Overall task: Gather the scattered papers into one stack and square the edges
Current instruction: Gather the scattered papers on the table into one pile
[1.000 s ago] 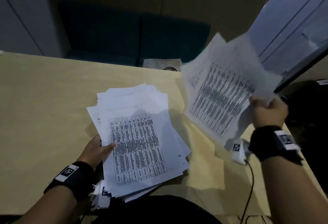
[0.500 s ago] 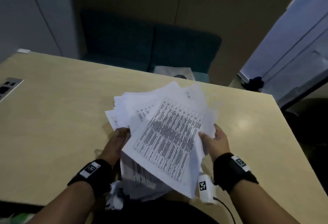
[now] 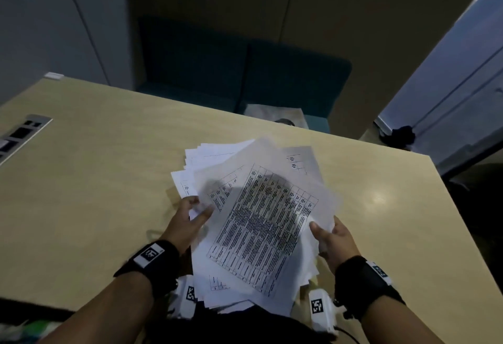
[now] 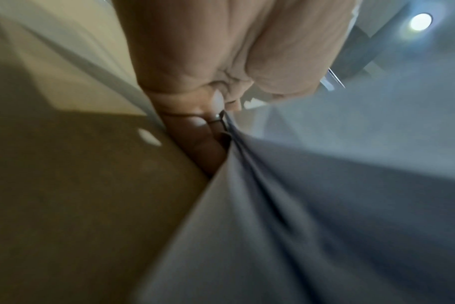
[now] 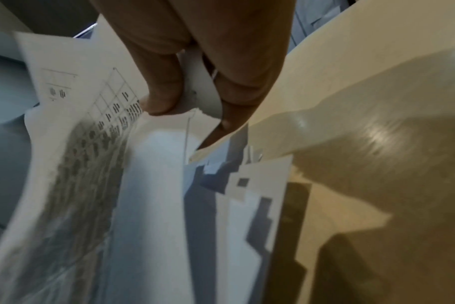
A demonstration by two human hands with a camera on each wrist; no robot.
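Currently, left hand point(image 3: 187, 221) and right hand point(image 3: 333, 237) grasp the fanned printed papers point(image 3: 261, 224) at 9 and 3 o'clock above the surface point(image 3: 95, 194).

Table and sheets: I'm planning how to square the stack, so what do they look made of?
Table: probably laminate with pale wood grain, semi-gloss, since a lamp glints on it. Sheets: thin white printer paper, matte, printed with tables; they bend and let shadow show through.
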